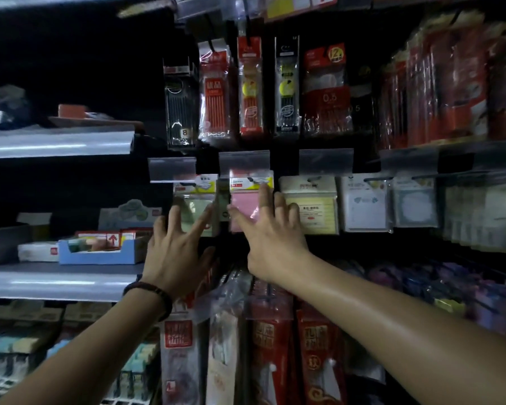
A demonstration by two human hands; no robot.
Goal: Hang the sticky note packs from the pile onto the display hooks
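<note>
A green sticky note pack [194,203] and a pink sticky note pack [246,204] hang side by side on display hooks in the middle of the rack. My left hand [177,252] is spread open just below and in front of the green pack, fingertips at its lower edge. My right hand [270,241] is spread open over the pink pack's right side, with the index finger reaching up to its yellow header near the hook [257,180]. Neither hand holds a pack. A yellow pack [313,207] hangs right of my right hand. No pile is in view.
White note packs [364,204] hang further right. Pen refill packs [250,89] hang on the row above, red packets [270,340] on the row below. Left shelves [56,277] carry a blue cardboard box [100,252] and small boxes. Clear price tag holders [244,160] jut out above the hooks.
</note>
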